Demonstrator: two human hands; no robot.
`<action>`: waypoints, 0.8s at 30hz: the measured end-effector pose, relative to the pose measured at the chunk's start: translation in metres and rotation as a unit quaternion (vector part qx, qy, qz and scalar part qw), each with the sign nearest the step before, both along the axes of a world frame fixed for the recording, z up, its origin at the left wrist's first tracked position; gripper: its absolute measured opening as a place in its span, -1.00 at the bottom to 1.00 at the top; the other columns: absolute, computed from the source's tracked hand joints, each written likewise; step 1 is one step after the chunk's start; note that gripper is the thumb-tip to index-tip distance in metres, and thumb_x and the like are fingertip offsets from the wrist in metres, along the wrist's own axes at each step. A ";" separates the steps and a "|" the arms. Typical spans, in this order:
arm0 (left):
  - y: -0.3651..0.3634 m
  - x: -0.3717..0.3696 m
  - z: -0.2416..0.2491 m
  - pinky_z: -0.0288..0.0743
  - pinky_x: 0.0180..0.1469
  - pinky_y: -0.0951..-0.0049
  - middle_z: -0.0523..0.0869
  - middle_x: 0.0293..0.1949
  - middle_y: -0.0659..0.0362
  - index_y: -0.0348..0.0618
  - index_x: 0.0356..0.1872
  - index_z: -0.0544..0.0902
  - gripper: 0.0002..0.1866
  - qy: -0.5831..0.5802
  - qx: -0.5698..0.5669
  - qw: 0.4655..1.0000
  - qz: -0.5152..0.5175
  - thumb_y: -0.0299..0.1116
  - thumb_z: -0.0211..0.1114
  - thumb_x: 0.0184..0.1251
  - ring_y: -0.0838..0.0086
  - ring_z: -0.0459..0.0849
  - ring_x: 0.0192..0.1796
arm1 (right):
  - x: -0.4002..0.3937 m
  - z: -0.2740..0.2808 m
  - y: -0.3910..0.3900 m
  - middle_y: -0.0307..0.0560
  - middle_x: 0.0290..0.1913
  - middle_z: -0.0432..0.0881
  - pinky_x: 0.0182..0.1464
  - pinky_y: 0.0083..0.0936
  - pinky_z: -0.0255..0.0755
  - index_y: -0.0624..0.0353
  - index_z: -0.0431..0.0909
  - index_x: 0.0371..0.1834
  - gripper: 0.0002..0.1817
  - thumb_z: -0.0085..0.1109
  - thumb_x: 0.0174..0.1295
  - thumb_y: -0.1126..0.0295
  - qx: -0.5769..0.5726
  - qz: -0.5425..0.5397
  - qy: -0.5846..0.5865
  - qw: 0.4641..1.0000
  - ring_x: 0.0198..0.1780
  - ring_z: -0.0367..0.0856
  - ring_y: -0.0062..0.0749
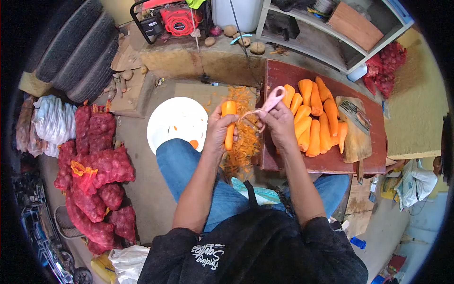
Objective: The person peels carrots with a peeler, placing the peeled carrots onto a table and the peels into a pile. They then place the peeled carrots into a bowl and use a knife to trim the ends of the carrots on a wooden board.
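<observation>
My left hand (219,128) is wrapped around a peeled orange carrot (229,108), held upright over the floor. Close to its right, my right hand (280,124) grips a pink peeler (273,98), whose head points toward the carrot without clearly touching it. Beneath and between the hands, orange peelings (246,146) lie on a flat piece of cardboard (189,91). Several peeled carrots (316,99) are piled on the red tabletop (283,73) at the right, beside a wooden board (358,142) with cutlery on it. A white basin (165,118) holds a few orange scraps.
Red net sacks of onions (113,163) are heaped at the left, below stacked tires (80,42). A red generator (179,21) stands on the ledge at the back, with a metal shelf (307,31) to its right.
</observation>
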State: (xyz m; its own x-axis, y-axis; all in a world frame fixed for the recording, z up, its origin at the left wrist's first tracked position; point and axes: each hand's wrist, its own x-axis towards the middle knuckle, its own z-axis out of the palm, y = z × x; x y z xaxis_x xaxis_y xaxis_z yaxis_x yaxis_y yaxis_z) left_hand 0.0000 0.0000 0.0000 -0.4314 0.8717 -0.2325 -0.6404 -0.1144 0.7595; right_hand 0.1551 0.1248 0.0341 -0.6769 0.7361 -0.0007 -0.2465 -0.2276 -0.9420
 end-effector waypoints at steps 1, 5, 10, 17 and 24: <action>-0.001 0.007 0.012 0.57 -0.67 0.47 0.63 -0.13 0.04 -0.01 0.55 0.11 -0.18 0.036 -0.017 0.998 0.047 -0.42 0.34 0.33 0.35 0.67 -0.57 | 0.004 -0.004 0.002 -0.13 -0.29 0.67 -0.33 -0.61 0.55 0.23 0.44 -0.01 -0.74 0.32 0.34 0.49 -0.023 -0.022 0.022 0.999 -0.40 0.63 -0.54; 0.000 0.015 0.030 0.57 -0.68 0.47 0.62 -0.13 0.05 -0.06 0.45 0.24 -0.36 0.047 -0.029 0.994 0.093 -0.45 0.25 0.38 0.38 0.65 -0.54 | 0.021 -0.006 0.007 -0.09 -0.29 0.69 -0.33 -0.65 0.58 0.26 0.44 0.02 -0.71 0.33 0.36 0.43 -0.043 -0.064 0.055 0.995 -0.41 0.67 -0.52; -0.001 0.003 0.013 0.60 -0.66 0.46 0.61 -0.01 0.00 -0.08 0.40 0.32 -0.50 -0.012 0.011 0.999 0.035 -0.42 0.16 0.47 0.35 0.71 -0.37 | 0.018 0.009 -0.005 -0.17 -0.27 0.65 -0.29 -0.62 0.52 0.23 0.47 -0.01 -0.73 0.33 0.30 0.52 -0.018 -0.045 0.027 0.998 -0.34 0.60 -0.57; -0.003 0.000 0.010 0.61 -0.65 0.49 0.67 -0.02 -0.03 -0.15 0.40 0.42 -0.57 -0.087 0.043 0.994 0.045 -0.30 0.08 0.60 0.37 0.71 -0.39 | -0.011 0.019 -0.027 -0.15 -0.25 0.67 -0.28 -0.62 0.52 0.24 0.48 0.00 -0.73 0.33 0.30 0.53 -0.009 0.014 0.031 0.999 -0.30 0.63 -0.58; -0.010 0.000 0.013 0.45 -0.70 0.57 0.71 -0.19 -0.01 -0.16 0.38 0.45 -0.58 -0.077 0.055 0.995 -0.015 -0.19 0.01 0.67 0.46 0.60 -0.56 | -0.035 -0.011 0.031 -0.18 -0.30 0.66 -0.33 -0.61 0.53 0.22 0.47 -0.06 -0.79 0.29 0.33 0.51 0.052 -0.062 0.043 0.996 -0.38 0.63 -0.58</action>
State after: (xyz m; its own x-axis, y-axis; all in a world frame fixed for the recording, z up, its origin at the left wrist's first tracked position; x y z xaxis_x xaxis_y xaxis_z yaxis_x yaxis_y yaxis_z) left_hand -0.0001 -0.0096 0.0134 -0.3715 0.9076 -0.1956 -0.7526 -0.1711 0.6358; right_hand 0.1198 0.1559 0.0231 -0.5755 0.8069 0.1330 -0.3471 -0.0938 -0.9331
